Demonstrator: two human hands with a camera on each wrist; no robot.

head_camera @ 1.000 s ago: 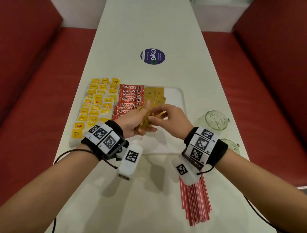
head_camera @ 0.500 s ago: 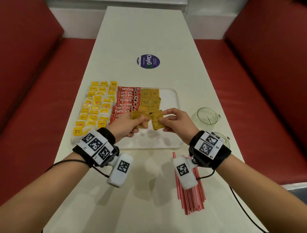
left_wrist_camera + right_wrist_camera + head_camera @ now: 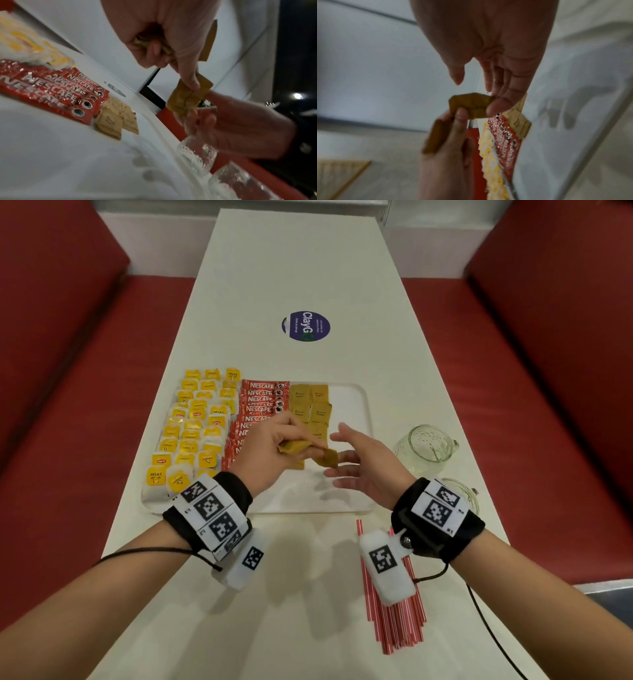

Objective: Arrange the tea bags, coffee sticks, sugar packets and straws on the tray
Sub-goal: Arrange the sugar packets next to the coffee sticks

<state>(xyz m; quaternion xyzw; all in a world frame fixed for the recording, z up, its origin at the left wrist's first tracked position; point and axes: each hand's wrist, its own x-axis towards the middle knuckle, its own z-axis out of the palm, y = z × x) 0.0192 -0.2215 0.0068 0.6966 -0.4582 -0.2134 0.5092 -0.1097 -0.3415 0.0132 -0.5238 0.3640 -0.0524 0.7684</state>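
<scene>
My left hand [image 3: 308,445] grips a small stack of brown sugar packets [image 3: 327,460] over the white tray [image 3: 352,412]. Its thumb pushes one packet [image 3: 183,100] out toward my right hand [image 3: 337,450]. That hand is open with straight fingers, and one fingertip [image 3: 496,106] touches the packet [image 3: 469,101]. On the tray lie yellow tea bags [image 3: 195,426] at the left, red coffee sticks [image 3: 260,398] in the middle and several laid sugar packets [image 3: 310,405] beside them. Red-striped straws [image 3: 397,621] lie on the table under my right wrist.
Two glass jars [image 3: 424,446] [image 3: 460,496] stand just right of the tray. A round purple sticker [image 3: 306,326] is on the long white table beyond it. Red bench seats run along both sides. The tray's right part is bare.
My right hand pinched one sugar packet half a second ago; it now holds nothing and its fingers are back at the left hand's stack. The left hand has kept its grip.
</scene>
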